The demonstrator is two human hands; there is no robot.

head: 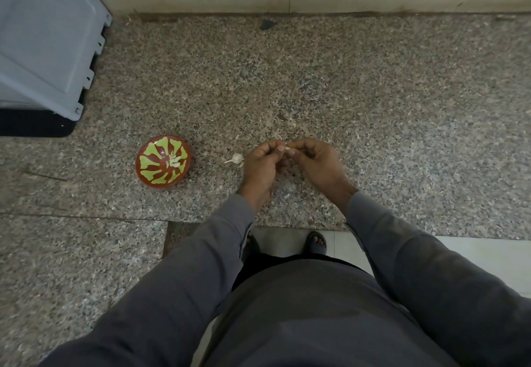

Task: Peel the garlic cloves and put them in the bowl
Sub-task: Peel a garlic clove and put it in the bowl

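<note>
Head view: left hand (263,165) and right hand (314,162) together above speckled surface (373,107), fingers (277,148) of both pinching one garlic clove (286,147). Garlic bulb (237,159) just left; peeled cloves (173,161) inside red-green bowl (149,162).

Your fingertips (283,148) pinch one small pale garlic clove (286,147) from both sides; only a sliver shows between them, so its peel state cannot be told. A garlic head (237,159), white with a short stem pointing left, lies on the counter just left of your fingers. Further left of them sits the bowl (163,163), red with yellow-green petal markings, upright, holding several pale peeled cloves (174,161) at its centre.
</note>
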